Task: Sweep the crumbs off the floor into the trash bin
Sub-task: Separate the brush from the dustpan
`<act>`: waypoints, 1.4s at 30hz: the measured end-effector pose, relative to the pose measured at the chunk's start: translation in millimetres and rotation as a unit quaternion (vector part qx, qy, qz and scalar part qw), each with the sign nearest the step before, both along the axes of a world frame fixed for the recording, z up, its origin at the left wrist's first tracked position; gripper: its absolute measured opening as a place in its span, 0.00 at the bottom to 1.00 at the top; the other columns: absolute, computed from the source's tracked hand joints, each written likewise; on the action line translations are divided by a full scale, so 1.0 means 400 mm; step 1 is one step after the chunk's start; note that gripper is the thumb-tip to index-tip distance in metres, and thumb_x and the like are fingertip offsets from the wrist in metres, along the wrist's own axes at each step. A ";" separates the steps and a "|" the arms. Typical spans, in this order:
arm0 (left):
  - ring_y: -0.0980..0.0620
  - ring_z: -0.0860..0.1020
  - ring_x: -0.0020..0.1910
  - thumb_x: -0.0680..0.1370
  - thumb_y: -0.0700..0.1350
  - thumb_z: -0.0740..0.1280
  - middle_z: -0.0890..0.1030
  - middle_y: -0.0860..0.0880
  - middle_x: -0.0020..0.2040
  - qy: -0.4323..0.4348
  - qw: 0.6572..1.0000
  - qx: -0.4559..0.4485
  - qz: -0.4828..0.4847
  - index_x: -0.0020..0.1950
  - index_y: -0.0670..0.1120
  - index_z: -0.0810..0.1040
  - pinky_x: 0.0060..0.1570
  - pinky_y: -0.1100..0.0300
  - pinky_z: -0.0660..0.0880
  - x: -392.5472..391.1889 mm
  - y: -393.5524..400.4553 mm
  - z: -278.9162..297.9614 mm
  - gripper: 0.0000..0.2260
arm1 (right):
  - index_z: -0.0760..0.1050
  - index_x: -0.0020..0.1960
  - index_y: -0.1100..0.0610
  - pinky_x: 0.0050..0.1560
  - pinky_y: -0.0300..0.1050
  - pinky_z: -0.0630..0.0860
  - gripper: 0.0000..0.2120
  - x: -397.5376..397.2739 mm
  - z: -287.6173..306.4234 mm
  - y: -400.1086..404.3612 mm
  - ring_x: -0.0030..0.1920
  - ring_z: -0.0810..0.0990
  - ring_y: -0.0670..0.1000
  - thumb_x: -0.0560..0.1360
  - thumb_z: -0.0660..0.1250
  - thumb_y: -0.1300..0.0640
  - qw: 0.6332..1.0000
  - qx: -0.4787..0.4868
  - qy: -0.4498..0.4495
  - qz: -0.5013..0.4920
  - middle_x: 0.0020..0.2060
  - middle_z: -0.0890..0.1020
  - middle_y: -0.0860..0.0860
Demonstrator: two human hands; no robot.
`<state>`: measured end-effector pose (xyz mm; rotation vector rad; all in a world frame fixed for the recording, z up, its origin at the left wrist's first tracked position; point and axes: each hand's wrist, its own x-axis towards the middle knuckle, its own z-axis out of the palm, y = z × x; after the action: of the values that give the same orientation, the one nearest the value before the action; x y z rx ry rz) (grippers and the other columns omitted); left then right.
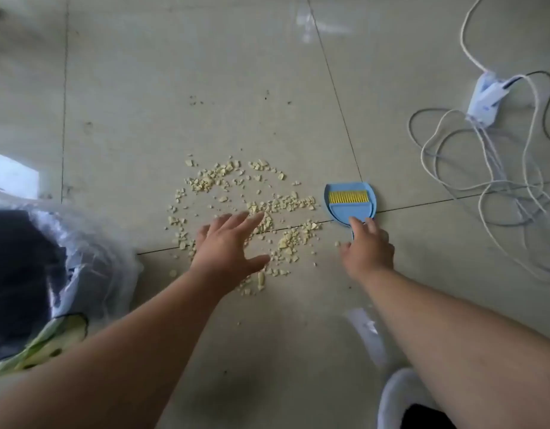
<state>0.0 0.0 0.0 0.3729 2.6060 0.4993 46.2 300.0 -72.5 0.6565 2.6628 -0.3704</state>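
Note:
Pale yellow crumbs (236, 209) lie scattered in a rough ring on the grey tiled floor. A small blue dustpan (349, 201) lies flat to their right, with a blue brush with yellow bristles (348, 197) nested in it. My right hand (368, 247) rests over the handle end of the dustpan and brush, fingers touching it; a closed grip is not visible. My left hand (227, 243) hovers over the crumbs with fingers spread, holding nothing. The trash bin (66, 261), dark inside and lined with a clear plastic bag, stands at the left edge.
A white power strip (487, 100) with tangled white and dark cables (484, 168) lies on the floor at the right. A white shoe (400, 394) shows at the bottom right. Tile seams cross the floor under the crumbs.

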 end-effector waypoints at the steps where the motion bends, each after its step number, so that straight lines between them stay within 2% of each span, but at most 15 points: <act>1: 0.49 0.58 0.81 0.74 0.70 0.68 0.63 0.58 0.83 -0.005 1.000 0.000 -0.001 0.83 0.66 0.54 0.78 0.40 0.55 0.001 -0.004 -0.006 0.42 | 0.63 0.78 0.46 0.68 0.56 0.67 0.27 0.004 -0.009 0.011 0.72 0.65 0.62 0.80 0.63 0.52 0.999 0.019 -0.019 -0.024 0.79 0.61 0.55; 6: 0.50 0.60 0.80 0.74 0.70 0.68 0.65 0.58 0.82 -0.001 1.000 0.004 0.016 0.83 0.66 0.57 0.75 0.43 0.55 0.014 -0.008 -0.043 0.40 | 0.63 0.76 0.44 0.65 0.57 0.73 0.26 0.013 -0.084 0.033 0.67 0.72 0.64 0.80 0.61 0.54 0.993 0.014 -0.068 -0.092 0.74 0.66 0.58; 10: 0.50 0.60 0.80 0.75 0.70 0.68 0.65 0.58 0.82 0.000 1.000 0.002 0.007 0.83 0.65 0.56 0.76 0.43 0.55 0.019 -0.009 -0.054 0.39 | 0.70 0.64 0.56 0.57 0.54 0.76 0.15 0.011 -0.109 0.022 0.57 0.77 0.63 0.79 0.59 0.64 0.992 -0.012 -0.004 -0.126 0.60 0.74 0.61; 14: 0.51 0.60 0.80 0.75 0.70 0.68 0.65 0.59 0.82 0.001 1.000 0.001 0.000 0.83 0.65 0.56 0.75 0.43 0.56 0.021 -0.011 -0.057 0.39 | 0.70 0.61 0.59 0.53 0.50 0.74 0.12 0.012 -0.097 -0.017 0.52 0.75 0.59 0.79 0.59 0.68 0.985 -0.028 0.027 -0.170 0.59 0.74 0.60; 21: 0.50 0.65 0.78 0.76 0.69 0.67 0.72 0.58 0.78 -0.015 1.000 0.015 0.011 0.81 0.63 0.65 0.72 0.45 0.61 0.011 0.020 -0.013 0.34 | 0.71 0.55 0.54 0.48 0.46 0.70 0.09 0.017 -0.032 -0.089 0.47 0.75 0.56 0.79 0.64 0.65 0.982 -0.080 0.068 -0.157 0.58 0.77 0.55; 25: 0.50 0.69 0.75 0.76 0.69 0.68 0.76 0.58 0.75 -0.017 0.999 0.033 0.035 0.79 0.61 0.68 0.71 0.45 0.64 0.006 0.033 0.043 0.33 | 0.71 0.53 0.52 0.50 0.50 0.78 0.08 0.004 0.057 -0.178 0.49 0.79 0.55 0.79 0.69 0.61 0.973 -0.128 0.136 -0.136 0.53 0.78 0.52; 28: 0.50 0.75 0.71 0.75 0.68 0.70 0.80 0.58 0.70 -0.021 0.995 0.053 0.078 0.77 0.62 0.71 0.70 0.46 0.68 0.002 0.029 0.097 0.31 | 0.73 0.54 0.52 0.49 0.48 0.77 0.08 -0.012 0.147 -0.254 0.49 0.80 0.54 0.79 0.71 0.59 0.959 -0.177 0.189 -0.114 0.51 0.80 0.51; 29: 0.50 0.78 0.67 0.75 0.67 0.71 0.81 0.57 0.69 -0.046 0.989 0.082 0.113 0.76 0.61 0.73 0.67 0.49 0.72 -0.003 0.023 0.117 0.30 | 0.73 0.54 0.52 0.47 0.47 0.76 0.08 -0.018 0.181 -0.278 0.48 0.80 0.53 0.79 0.72 0.58 0.953 -0.195 0.205 -0.109 0.50 0.81 0.51; 31: 0.52 0.83 0.51 0.75 0.63 0.75 0.84 0.52 0.65 -0.121 0.956 0.183 0.193 0.75 0.55 0.76 0.49 0.58 0.78 -0.023 0.002 0.160 0.30 | 0.74 0.54 0.52 0.45 0.44 0.74 0.09 -0.027 0.251 -0.326 0.45 0.79 0.50 0.79 0.73 0.57 0.940 -0.235 0.226 -0.098 0.49 0.81 0.49; 32: 0.53 0.83 0.45 0.75 0.61 0.76 0.85 0.49 0.63 -0.152 0.935 0.230 0.222 0.74 0.51 0.77 0.42 0.61 0.77 -0.035 -0.013 0.187 0.30 | 0.74 0.54 0.52 0.44 0.43 0.73 0.09 -0.029 0.289 -0.349 0.43 0.79 0.48 0.78 0.74 0.56 0.936 -0.252 0.232 -0.087 0.48 0.81 0.48; 33: 0.52 0.84 0.44 0.75 0.59 0.77 0.86 0.48 0.60 -0.166 0.919 0.266 0.237 0.73 0.49 0.79 0.41 0.61 0.76 -0.048 -0.032 0.216 0.29 | 0.75 0.54 0.52 0.44 0.43 0.73 0.10 -0.030 0.325 -0.372 0.43 0.79 0.47 0.78 0.74 0.56 0.931 -0.265 0.238 -0.074 0.47 0.81 0.48; 35: 0.46 0.85 0.52 0.75 0.57 0.77 0.87 0.48 0.56 -0.172 0.899 0.318 0.246 0.67 0.51 0.83 0.44 0.58 0.77 -0.074 -0.076 0.279 0.23 | 0.75 0.54 0.51 0.46 0.43 0.74 0.10 -0.033 0.395 -0.417 0.46 0.80 0.49 0.77 0.76 0.56 0.924 -0.285 0.251 -0.050 0.47 0.82 0.47; 38: 0.48 0.85 0.58 0.80 0.52 0.74 0.87 0.50 0.58 -0.221 0.853 0.397 0.256 0.64 0.50 0.83 0.53 0.52 0.78 -0.097 -0.134 0.361 0.14 | 0.77 0.53 0.51 0.48 0.45 0.78 0.12 -0.033 0.486 -0.485 0.47 0.81 0.49 0.75 0.78 0.54 0.913 -0.308 0.264 -0.038 0.47 0.83 0.46; 40: 0.46 0.86 0.58 0.83 0.50 0.70 0.87 0.48 0.58 -0.257 0.802 0.465 0.272 0.64 0.49 0.82 0.58 0.45 0.80 -0.095 -0.167 0.401 0.12 | 0.78 0.52 0.51 0.47 0.46 0.80 0.12 -0.030 0.541 -0.530 0.46 0.82 0.48 0.73 0.79 0.52 0.905 -0.326 0.270 -0.031 0.45 0.84 0.45; 42: 0.41 0.86 0.55 0.85 0.47 0.66 0.87 0.44 0.56 -0.279 0.750 0.529 0.282 0.66 0.46 0.80 0.56 0.42 0.81 -0.088 -0.205 0.437 0.11 | 0.80 0.50 0.49 0.44 0.45 0.81 0.11 -0.031 0.594 -0.570 0.44 0.83 0.47 0.73 0.79 0.48 0.901 -0.342 0.267 -0.006 0.42 0.85 0.44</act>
<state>-35.2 -81.8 175.0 -0.2508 1.5538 1.9495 33.9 72.0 164.9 0.3678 2.6970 -1.5928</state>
